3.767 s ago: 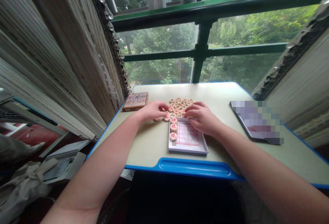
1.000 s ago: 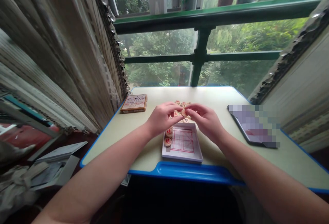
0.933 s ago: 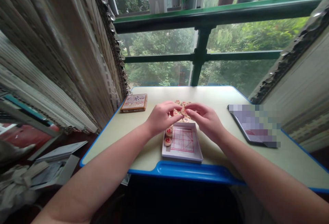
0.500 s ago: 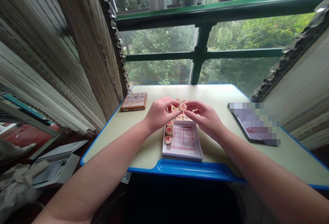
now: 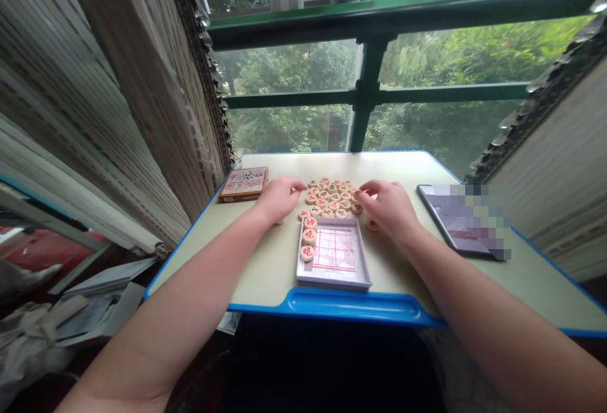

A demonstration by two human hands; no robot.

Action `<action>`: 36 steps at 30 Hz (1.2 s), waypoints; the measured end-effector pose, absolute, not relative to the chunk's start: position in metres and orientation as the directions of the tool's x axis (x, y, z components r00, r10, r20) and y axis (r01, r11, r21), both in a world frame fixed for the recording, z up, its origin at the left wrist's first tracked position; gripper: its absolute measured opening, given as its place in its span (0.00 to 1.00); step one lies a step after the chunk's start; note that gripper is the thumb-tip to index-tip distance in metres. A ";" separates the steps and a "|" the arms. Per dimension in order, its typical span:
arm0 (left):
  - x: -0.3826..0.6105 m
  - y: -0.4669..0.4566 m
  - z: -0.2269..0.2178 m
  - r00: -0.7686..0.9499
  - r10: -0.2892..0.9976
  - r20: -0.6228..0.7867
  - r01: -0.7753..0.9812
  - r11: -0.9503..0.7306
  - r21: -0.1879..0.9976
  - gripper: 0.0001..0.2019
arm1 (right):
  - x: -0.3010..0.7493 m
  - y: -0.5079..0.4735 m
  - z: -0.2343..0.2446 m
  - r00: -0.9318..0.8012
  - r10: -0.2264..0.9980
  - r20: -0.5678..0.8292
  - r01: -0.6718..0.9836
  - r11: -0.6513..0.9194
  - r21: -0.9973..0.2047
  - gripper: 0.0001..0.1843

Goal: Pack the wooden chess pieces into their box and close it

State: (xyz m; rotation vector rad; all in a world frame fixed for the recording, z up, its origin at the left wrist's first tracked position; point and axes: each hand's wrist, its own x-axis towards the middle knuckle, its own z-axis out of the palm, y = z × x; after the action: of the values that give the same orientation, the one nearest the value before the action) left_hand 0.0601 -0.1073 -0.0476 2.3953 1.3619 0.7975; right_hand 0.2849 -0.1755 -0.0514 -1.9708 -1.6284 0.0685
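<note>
While both hands flank the heap, nothing is lifted clear of the table (image 5: 256, 261). The left hand (image 5: 279, 197) lies palm down with fingers loosely curled and its forefinger tip at the left edge of the loose pieces (image 5: 332, 197). Whether it grips a disc cannot be told. The right hand (image 5: 391, 207) is bent over the heap's right edge, with thumb and forefinger at the outermost discs. A pinch is not confirmed there either, since the fingers hide the contact. The loose pieces are round wooden discs with red or dark characters, packed flat and touching each other on the table just beyond the tray (image 5: 332, 284). The tray is shallow and white with a red grid sheet inside. Three pieces (image 5: 309, 236) are lined up along its left wall and the remaining area of the grid is bare. One stray piece (image 5: 372, 226) sits by the right wrist, off the heap and just outside the tray's far right corner. The box lid (image 5: 243, 183) lies to the left and a dark flat slab (image 5: 462, 220) to the right, both well apart from the hands. Judged step: sorting at the heap, with both hands at its edges. Taking one disc would call for a fingertip pinch on an edge piece, raised straight up, as the neighbours touch and would slide.
</note>
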 end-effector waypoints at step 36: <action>0.055 -0.107 -0.047 0.624 0.775 0.098 0.645 -0.582 0.495 0.20 | 0.307 -0.159 -0.059 0.168 0.910 0.380 0.885 0.031 -0.464 0.19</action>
State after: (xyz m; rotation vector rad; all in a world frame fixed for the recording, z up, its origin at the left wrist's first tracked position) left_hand 0.0548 -0.1072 -0.0467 2.4339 1.1262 0.4275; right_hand 0.3066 -0.1591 -0.0588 -1.8331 -1.6983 0.0509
